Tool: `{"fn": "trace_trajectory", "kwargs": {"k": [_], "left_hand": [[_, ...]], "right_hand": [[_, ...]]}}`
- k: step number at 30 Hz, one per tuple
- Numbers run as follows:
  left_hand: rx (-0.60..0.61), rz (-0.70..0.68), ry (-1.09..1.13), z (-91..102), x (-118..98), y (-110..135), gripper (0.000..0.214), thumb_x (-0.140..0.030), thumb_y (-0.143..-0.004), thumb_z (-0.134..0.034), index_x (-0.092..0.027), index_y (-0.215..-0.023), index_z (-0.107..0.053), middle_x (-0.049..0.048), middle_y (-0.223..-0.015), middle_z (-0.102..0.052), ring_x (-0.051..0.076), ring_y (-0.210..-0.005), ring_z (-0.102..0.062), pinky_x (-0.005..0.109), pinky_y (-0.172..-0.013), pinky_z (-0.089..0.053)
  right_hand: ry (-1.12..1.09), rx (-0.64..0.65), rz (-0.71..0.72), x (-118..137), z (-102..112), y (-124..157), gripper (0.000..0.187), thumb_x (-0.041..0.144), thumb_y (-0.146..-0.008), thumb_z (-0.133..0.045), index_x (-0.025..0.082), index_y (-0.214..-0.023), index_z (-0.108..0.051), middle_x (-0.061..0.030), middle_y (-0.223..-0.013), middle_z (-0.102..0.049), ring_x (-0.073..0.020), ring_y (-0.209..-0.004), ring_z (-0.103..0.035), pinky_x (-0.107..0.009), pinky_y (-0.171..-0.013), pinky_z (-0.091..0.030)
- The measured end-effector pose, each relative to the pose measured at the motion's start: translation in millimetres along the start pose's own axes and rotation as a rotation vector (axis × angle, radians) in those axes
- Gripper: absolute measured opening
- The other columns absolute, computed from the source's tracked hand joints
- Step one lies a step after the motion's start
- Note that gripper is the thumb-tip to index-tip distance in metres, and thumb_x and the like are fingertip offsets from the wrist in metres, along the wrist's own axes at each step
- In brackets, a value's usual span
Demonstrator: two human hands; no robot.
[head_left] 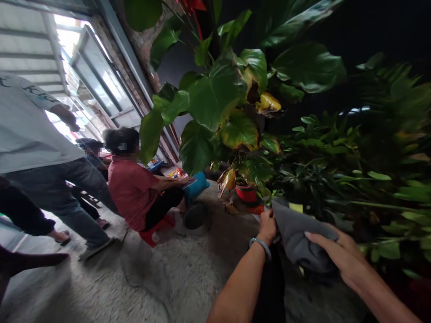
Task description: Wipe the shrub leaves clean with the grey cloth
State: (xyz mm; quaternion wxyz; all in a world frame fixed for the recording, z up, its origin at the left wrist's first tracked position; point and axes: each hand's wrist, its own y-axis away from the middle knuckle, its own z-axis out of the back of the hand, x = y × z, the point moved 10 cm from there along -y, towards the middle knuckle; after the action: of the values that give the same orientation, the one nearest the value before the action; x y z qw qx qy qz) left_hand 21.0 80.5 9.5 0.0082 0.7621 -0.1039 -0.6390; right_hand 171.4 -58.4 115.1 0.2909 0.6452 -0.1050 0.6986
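A grey cloth (298, 233) hangs between both my hands in front of a wall of green plants. My left hand (268, 225), with a bracelet at the wrist, grips the cloth's upper left corner. My right hand (336, 251) holds the cloth from the right, its thumb lying flat across the fabric. A dark garment (271, 287) hangs down below my left wrist.
A big-leaved plant (215, 98) grows from a red pot (246, 193) on the rough concrete floor (151, 278). A person in a red shirt (133, 190) sits on a low red stool at the left. Other people's legs (72, 197) stand further left.
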Motion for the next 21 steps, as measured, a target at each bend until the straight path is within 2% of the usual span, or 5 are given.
{"fn": "trace_trajectory", "kwargs": {"k": [3, 9, 13, 16, 21], "left_hand": [[0.015, -0.003, -0.045, -0.8, 0.0, -1.6, 0.022, -0.030, -0.065, -0.072, -0.016, -0.053, -0.062, -0.0014, -0.057, -0.056, 0.017, -0.073, -0.052, 0.027, -0.071, -0.044], [0.018, 0.002, -0.099, -8.5, 1.6, 5.2, 0.018, -0.030, -0.071, -0.066, -0.016, -0.059, -0.062, 0.0002, -0.058, -0.054, 0.016, -0.068, -0.051, 0.026, -0.064, -0.043], [-0.008, -0.040, -0.175, -2.9, -7.1, 2.3, 0.022, -0.020, -0.069, -0.063, -0.017, -0.049, -0.056, -0.0025, -0.052, -0.046, 0.015, -0.067, -0.047, 0.026, -0.067, -0.042], [-0.008, 0.011, -0.163, 0.9, -2.4, 0.6, 0.022, -0.019, -0.071, -0.060, -0.017, -0.049, -0.058, -0.0029, -0.052, -0.047, 0.015, -0.069, -0.048, 0.027, -0.072, -0.043], [-0.006, 0.141, 0.075, 1.3, 16.8, 7.3, 0.021, -0.035, -0.071, -0.073, -0.020, -0.059, -0.065, 0.0038, -0.065, -0.062, 0.023, -0.084, -0.057, 0.033, -0.081, -0.048]], "right_hand": [[0.056, 0.050, -0.078, -15.1, 3.4, 15.8, 0.036, 0.047, -0.037, -0.069, 0.025, -0.065, -0.069, -0.0038, -0.060, -0.072, -0.0293, -0.064, -0.066, -0.037, -0.060, -0.052], [0.142, -0.138, 0.183, 28.4, 18.9, 6.7, 0.039, 0.054, -0.042, -0.068, 0.030, -0.072, -0.067, -0.0019, -0.064, -0.074, -0.0320, -0.070, -0.069, -0.039, -0.063, -0.051], [0.135, -0.046, 0.106, -4.8, 7.3, -16.6, 0.030, 0.052, -0.041, -0.067, 0.030, -0.061, -0.065, -0.0026, -0.057, -0.072, -0.0333, -0.066, -0.069, -0.040, -0.062, -0.053], [0.071, 0.028, 0.028, -29.0, 1.9, -13.3, 0.032, 0.053, -0.045, -0.067, 0.028, -0.064, -0.068, -0.0030, -0.063, -0.075, -0.0327, -0.071, -0.071, -0.038, -0.064, -0.055], [-0.005, 0.017, 0.092, -6.0, -8.1, 2.8, 0.046, 0.055, -0.044, -0.073, 0.025, -0.079, -0.072, -0.0037, -0.077, -0.079, -0.0335, -0.083, -0.073, -0.035, -0.070, -0.058]]}}
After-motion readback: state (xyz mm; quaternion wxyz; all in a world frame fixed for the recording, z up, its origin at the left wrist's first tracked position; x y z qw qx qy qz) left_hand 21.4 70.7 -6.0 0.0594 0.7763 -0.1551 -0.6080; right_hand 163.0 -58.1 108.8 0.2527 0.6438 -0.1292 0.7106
